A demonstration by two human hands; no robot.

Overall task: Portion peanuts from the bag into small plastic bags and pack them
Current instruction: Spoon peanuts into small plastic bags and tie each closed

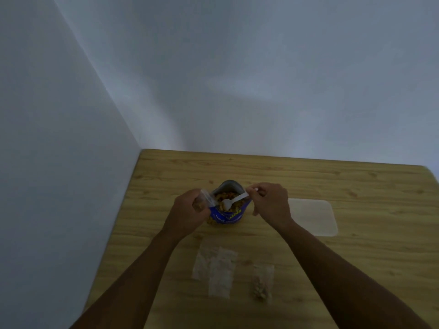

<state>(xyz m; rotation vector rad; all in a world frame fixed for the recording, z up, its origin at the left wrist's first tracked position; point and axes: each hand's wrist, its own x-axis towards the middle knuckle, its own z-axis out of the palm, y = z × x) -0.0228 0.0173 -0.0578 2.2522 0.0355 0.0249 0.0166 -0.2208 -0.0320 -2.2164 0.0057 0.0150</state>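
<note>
On the wooden table [356, 269] a blue peanut bag [229, 210] stands open near the middle, its mouth showing a heap of peanuts [228, 198]. The right hand [270, 203] is closed in a pinch on the handle of a white plastic spoon [234, 200], whose bowl sits down among the nuts inside the bag. The left hand [190, 210] is curled around a small clear bag [205, 198], held just beside the left rim of the big bag with its mouth turned toward the spoon; some peanuts appear to lie in it already, though the blur makes the amount hard to judge.

Nearer the person, a filled small bag [262, 283] lies on the table to the right, and two flat empty bags [215, 269] lie overlapping to its left. A pale plastic lid or tray [313, 217] rests far right of the peanut bag (which of the two it is cannot be told from here).

My reading is that the job is early to midway: one portion looks done, a second is being filled, and at least two bags remain empty. Whether the finished bag is sealed is not visible, and packing has not begun.
</note>
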